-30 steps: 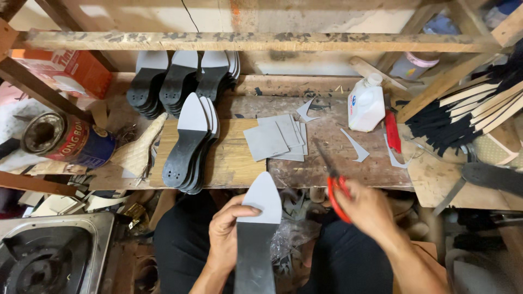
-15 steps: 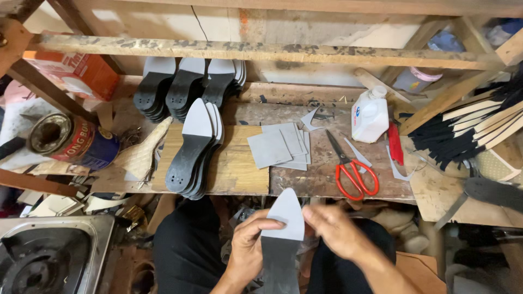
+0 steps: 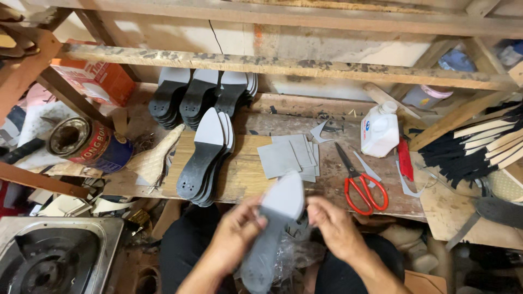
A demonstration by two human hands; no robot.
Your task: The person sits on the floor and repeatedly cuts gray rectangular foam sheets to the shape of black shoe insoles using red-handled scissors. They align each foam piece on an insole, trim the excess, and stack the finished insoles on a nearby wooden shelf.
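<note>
Two hands work low centre of frame; left hand (image 3: 235, 237) has its grip clamped on a grey pointed sole piece (image 3: 272, 228); right hand (image 3: 333, 228) pinches the same piece at its right edge, fingers curled. On the table (image 3: 245, 174) above: stack of grey sheets (image 3: 286, 158); red-handled scissors (image 3: 360, 184) right; white bottle (image 3: 379, 130); open tin can (image 3: 87, 143) left, contents unclear.

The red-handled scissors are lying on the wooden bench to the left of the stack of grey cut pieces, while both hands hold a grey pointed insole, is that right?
Not quite. The head view shows the red-handled scissors lying on the wooden bench to the right of the stack of grey cut pieces, not the left. Both the left hand and right hand do hold the grey pointed insole.
</note>
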